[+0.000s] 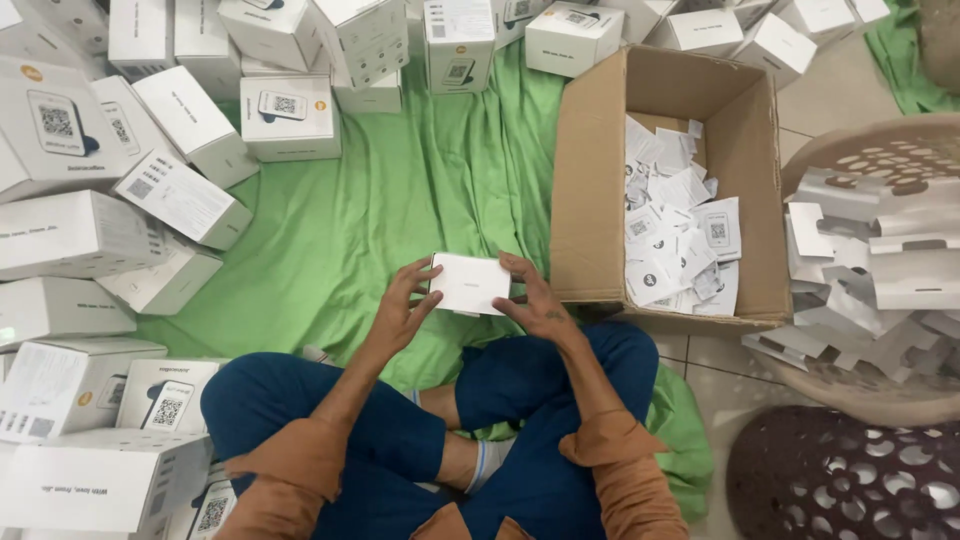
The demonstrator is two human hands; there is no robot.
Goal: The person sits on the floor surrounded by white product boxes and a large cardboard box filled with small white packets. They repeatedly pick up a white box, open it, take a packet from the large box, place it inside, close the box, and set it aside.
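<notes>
Floor: green cloth sheet (400,210) spread over pale tiles, with a person sitting cross-legged on it in blue trousers and orange-brown sleeves.
Thing in hand: small flat white cardboard box (469,283), held level just above the lap, in front of the knees, its plain face up.
Left hand: left hand (403,300) closed on the box's left edge, fingers curled over the top corner, thumb underneath as far as can be seen.
Right hand: right hand (533,298) gripping the right edge, fingers spread along the side; both hands hold the same box.
Left side: heap of closed white printed cartons (150,190) piled on the cloth, reaching round to the top of the view.
Right side: open brown corrugated cardboard box (590,200) just beyond the right hand, its bottom covered with loose white paper slips (675,240).
Far right: pale perforated plastic basket (900,150) filled with folded white card inserts (880,270); a dark perforated plastic basket (850,470) below it.
Handling advice: likely best to keep the grip on opposite edges with fingertips only, so thin card does not crease, and to hold the box level so nothing inside slides toward one end.
</notes>
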